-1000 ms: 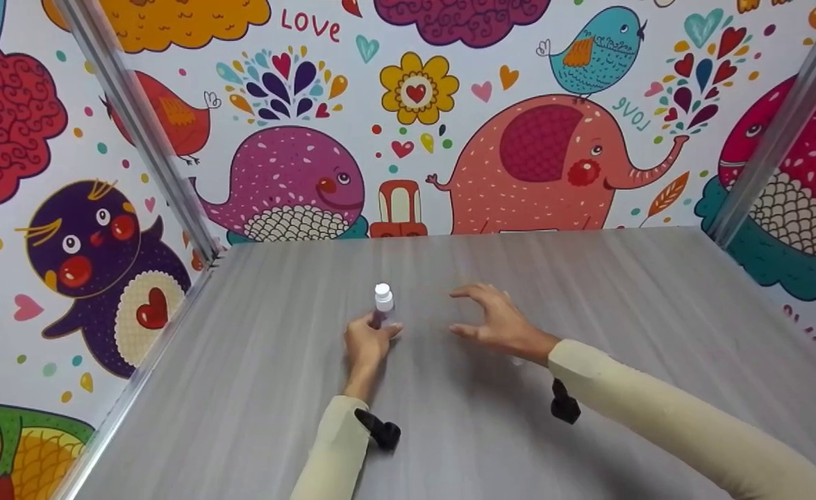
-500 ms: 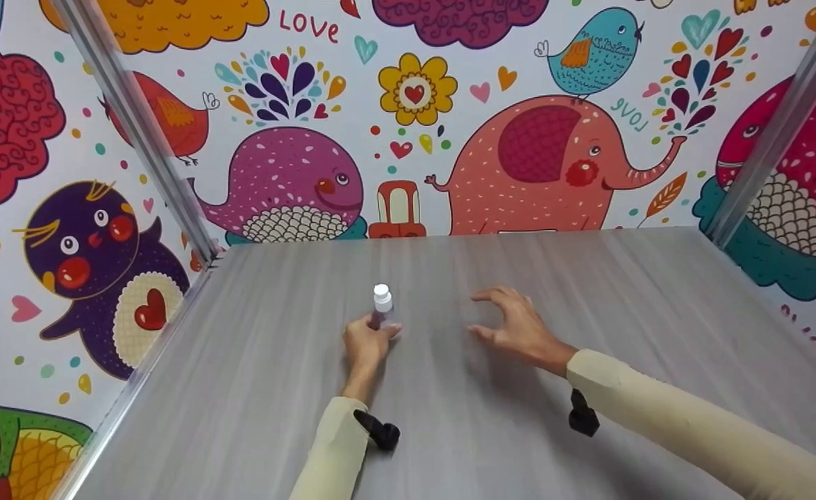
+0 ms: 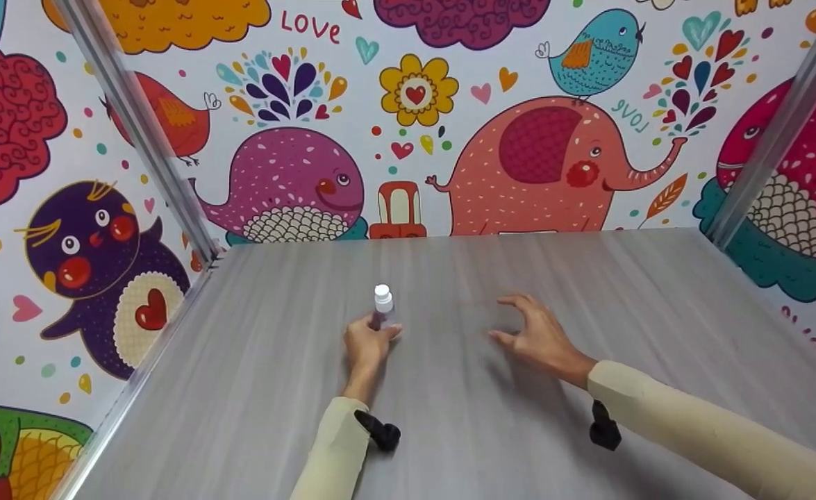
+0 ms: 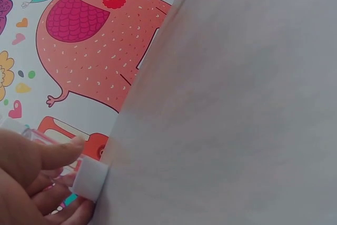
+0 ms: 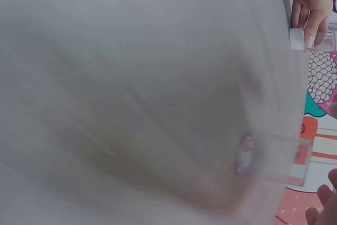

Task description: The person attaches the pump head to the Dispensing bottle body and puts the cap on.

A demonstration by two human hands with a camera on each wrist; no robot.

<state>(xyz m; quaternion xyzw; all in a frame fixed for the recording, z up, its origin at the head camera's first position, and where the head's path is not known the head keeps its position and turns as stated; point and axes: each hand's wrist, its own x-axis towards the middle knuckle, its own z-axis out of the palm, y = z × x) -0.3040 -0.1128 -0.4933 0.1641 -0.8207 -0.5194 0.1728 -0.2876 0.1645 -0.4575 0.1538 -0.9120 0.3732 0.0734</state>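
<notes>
My left hand (image 3: pixel 366 344) holds a small clear bottle (image 3: pixel 383 302) upright, its thumb and fingers around the body. The bottle has a white cap on top; in the left wrist view its lower end is a white block (image 4: pixel 90 177) at the table surface. My right hand (image 3: pixel 543 340) is to the right, above the table, thumb and fingers bent and apart with nothing between them. In the right wrist view a clear, glass-like cup (image 5: pixel 279 159) stands on the table in front of its fingers (image 5: pixel 329 198). In the head view that cup barely shows.
The grey wood-grain table (image 3: pixel 435 430) meets a wall (image 3: pixel 338 76) printed with cartoon animals at the back. Metal posts (image 3: pixel 147 139) rise at both back corners. A black camera mount (image 3: pixel 380 430) sits on each wrist.
My right hand has drawn back to the right and slightly toward me, fingers still apart. The left hand and its bottle have stayed in place.
</notes>
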